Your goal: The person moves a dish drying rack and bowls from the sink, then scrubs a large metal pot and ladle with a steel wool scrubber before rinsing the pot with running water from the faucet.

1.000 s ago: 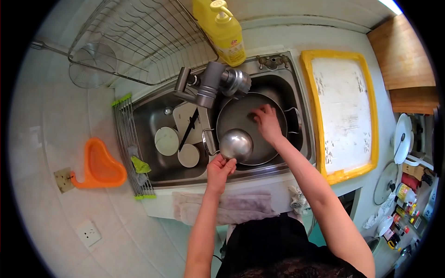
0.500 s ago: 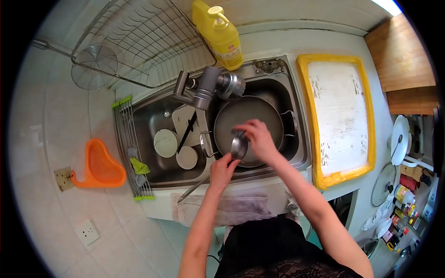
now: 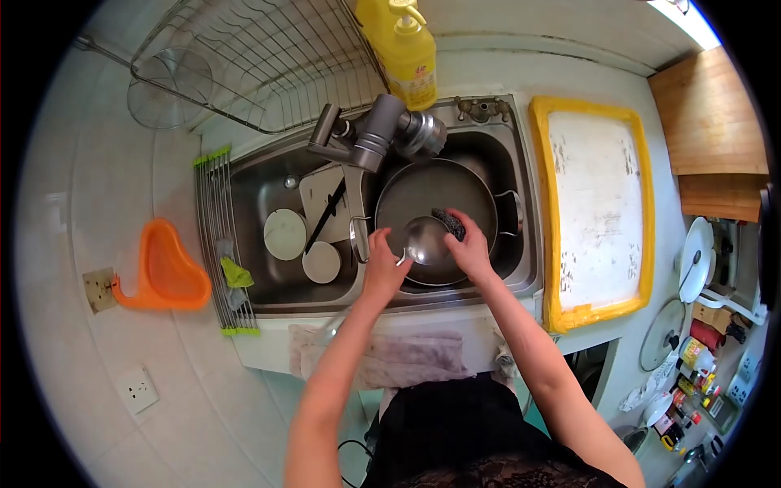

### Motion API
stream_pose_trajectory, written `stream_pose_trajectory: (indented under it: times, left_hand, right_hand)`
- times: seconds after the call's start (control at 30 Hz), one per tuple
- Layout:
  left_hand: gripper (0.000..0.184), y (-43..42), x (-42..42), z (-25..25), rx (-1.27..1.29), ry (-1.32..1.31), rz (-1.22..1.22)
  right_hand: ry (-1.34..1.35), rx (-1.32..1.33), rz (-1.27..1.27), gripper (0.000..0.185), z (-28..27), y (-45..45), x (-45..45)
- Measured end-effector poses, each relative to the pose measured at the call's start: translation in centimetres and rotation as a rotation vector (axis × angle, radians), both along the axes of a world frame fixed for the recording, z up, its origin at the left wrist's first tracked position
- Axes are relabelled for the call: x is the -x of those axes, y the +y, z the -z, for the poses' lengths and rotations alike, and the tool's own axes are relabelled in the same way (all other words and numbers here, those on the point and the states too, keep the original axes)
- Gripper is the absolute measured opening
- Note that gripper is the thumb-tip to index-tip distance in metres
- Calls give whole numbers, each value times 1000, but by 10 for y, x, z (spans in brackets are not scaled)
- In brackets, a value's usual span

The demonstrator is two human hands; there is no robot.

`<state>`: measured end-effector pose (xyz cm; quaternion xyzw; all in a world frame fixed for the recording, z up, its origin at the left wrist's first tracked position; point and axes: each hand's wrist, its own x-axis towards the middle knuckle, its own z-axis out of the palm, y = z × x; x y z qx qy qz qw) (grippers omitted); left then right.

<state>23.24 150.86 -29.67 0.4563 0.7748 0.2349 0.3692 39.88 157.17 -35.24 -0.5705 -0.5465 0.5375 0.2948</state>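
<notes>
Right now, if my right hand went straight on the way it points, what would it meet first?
Probably the ladle, which lies just ahead of the right hand and its scrubber, though depth there is unclear.

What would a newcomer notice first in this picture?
Probably the ladle: the left hand holds it over the pan in the sink, while the right hand has a dark scrubber at its rim. The orange basket by the left wall and the yellow-edged board right of the sink also stand out.
</notes>
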Motion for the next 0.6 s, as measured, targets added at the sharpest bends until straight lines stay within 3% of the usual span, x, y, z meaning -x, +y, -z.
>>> stream_pose_trajectory:
  times: [0.07, 0.13, 0.17, 0.27, 0.3, 0.33, 0.4, 0.43, 0.47, 0.53, 0.6]
  left_hand:
    - [57, 4, 9, 11, 134, -109, 69]
    - [62, 12, 7, 5, 474, -905, -46]
    - [62, 11, -1, 4, 403, -982, -141]
    - [58, 9, -6, 28, 319, -983, -312]
    - [60, 10, -8, 35, 303, -975, -395]
    - [60, 12, -9, 42, 311, -972, -393]
    - [64, 17, -9, 56, 364, -919, -599]
    - [68, 22, -13, 61, 365, -956, -671]
    - [68, 23, -15, 64, 369, -951, -662]
    - [73, 27, -20, 65, 365, -977, -747]
    - [72, 30, -23, 61, 380, -946, -761]
  right_hand:
    - [57, 76, 18, 43, 5, 4, 3]
    - [155, 122, 14, 41, 8, 6, 4]
    - [253, 166, 10, 39, 10, 7, 5]
    - [121, 232, -46, 36, 32, 18, -4]
    - [-144, -22, -59, 35, 35, 25, -8]
    - [-143, -15, -54, 35, 38, 27, -3]
    - [-528, -419, 241, 33, 45, 28, 12]
    - [-663, -451, 204, 33, 57, 22, 22]
    - [-662, -447, 215, 33, 66, 18, 23]
    - [-163, 11, 197, 34, 55, 15, 27]
    - [-144, -69, 194, 38, 32, 8, 28]
